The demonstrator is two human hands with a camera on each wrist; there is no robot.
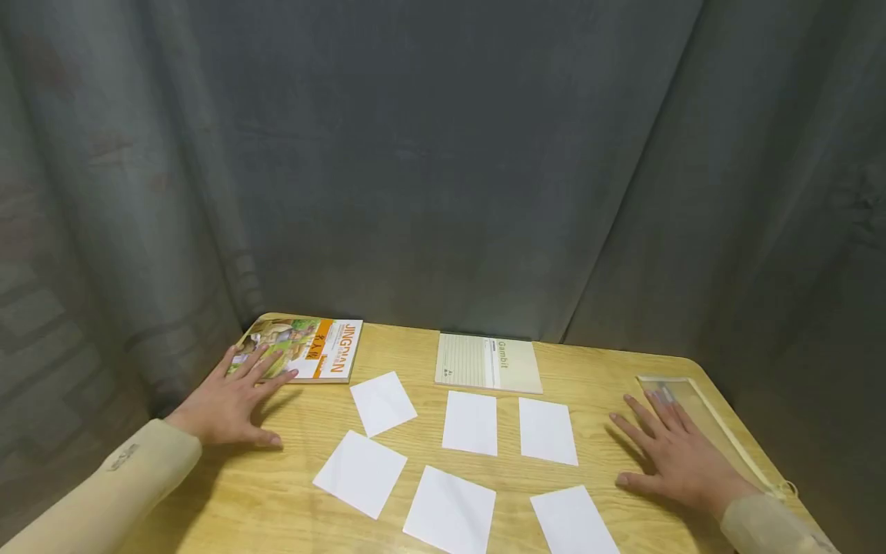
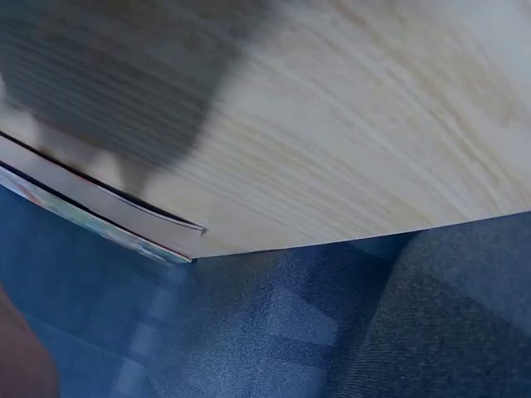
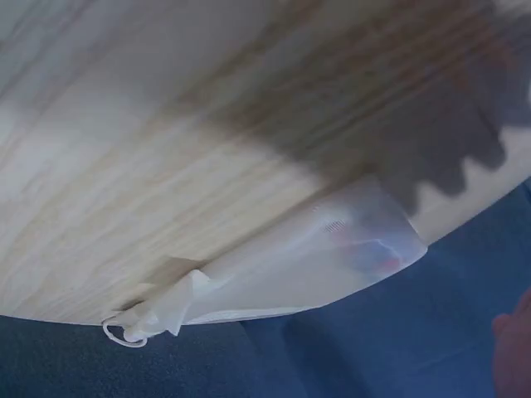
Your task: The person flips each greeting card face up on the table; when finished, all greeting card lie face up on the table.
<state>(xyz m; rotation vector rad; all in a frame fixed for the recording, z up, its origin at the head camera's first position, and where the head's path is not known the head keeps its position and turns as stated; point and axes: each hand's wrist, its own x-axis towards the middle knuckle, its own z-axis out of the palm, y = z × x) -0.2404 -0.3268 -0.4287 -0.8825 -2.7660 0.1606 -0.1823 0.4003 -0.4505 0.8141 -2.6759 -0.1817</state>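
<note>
Well, the left hand [image 1: 231,400] spreads at nine o'clock on the surface [image 1: 588,369], its fingers over the eight o'clock corner of the book [image 1: 311,346], which lies at ten. The right hand [image 1: 681,458] fans out at three, overlapping the pouch [image 1: 704,415] there. Both have a slack grip with nothing in it (whether any fingertip touches, I can't tell). The step in hand seems to be a spread-handed pause; it goes best with loose wrists and palms clear of the six cards [image 1: 470,423] ranged from the middle of the dial towards six, since such light pieces would probably skid at a brush. The book, if lifted, would want a thumb under its edge and firm support; the pouch, being limp, a gentle pinch. As for materials, the cards are plain white, flat and four-cornered, while the notebook [image 1: 488,362] at twelve has a pale, lined cover. The book is thick, with a colourful cover. The pouch is thin and see-through, ending in a looped cord [image 3: 123,342] towards four. Wood grain streaks the surface; behind, dark curtain [image 1: 443,177] hangs in folds.
</note>
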